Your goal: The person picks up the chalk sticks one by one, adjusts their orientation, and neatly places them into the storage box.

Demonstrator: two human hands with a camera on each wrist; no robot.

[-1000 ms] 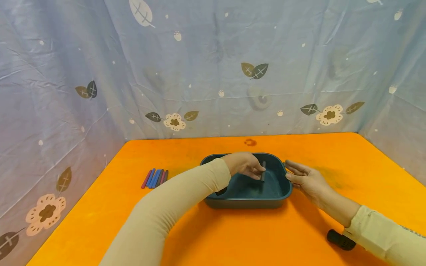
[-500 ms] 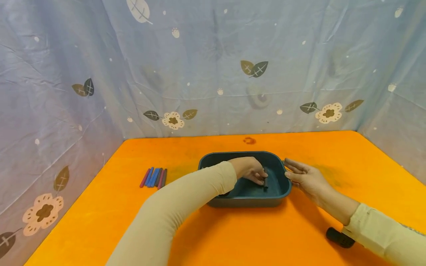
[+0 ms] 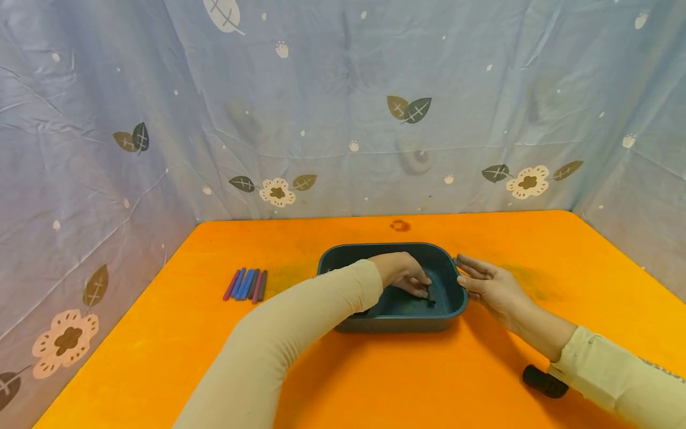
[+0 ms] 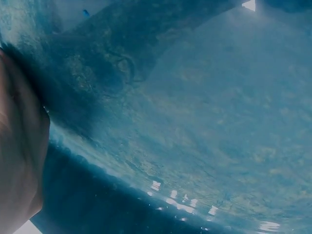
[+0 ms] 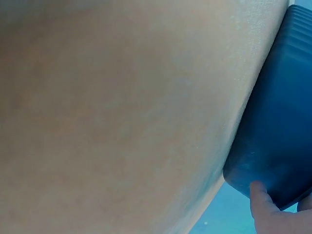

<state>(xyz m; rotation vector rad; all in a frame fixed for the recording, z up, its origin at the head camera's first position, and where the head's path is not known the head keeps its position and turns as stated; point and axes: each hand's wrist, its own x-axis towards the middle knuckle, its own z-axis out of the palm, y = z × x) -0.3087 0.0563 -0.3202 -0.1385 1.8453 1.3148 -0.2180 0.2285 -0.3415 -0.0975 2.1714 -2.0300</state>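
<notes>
A dark teal rectangular tub (image 3: 393,325) stands on the orange table. My left hand (image 3: 403,275) reaches down inside it, its fingertips pinching a short dark stick (image 3: 432,296) shaped like a piece of chalk, low over the tub's floor. In the left wrist view, part of that hand (image 4: 22,146) shows at the left edge beside the tub's stained floor (image 4: 195,112); the stick is hidden there. My right hand (image 3: 495,291) touches the tub's right end with fairly straight fingers. The right wrist view shows a fingertip (image 5: 258,187) against the tub's outer wall (image 5: 273,131).
Several red, blue and dark sticks (image 3: 246,286) lie side by side on the left of the orange table (image 3: 364,381). A black cylindrical object (image 3: 545,381) is beside my right sleeve. Patterned cloth (image 3: 343,119) encloses the back and sides.
My left hand has moved slightly right and lower in the tub, bringing the dark stick down toward its near right part. The right hand keeps its place; the head view has shifted slightly.
</notes>
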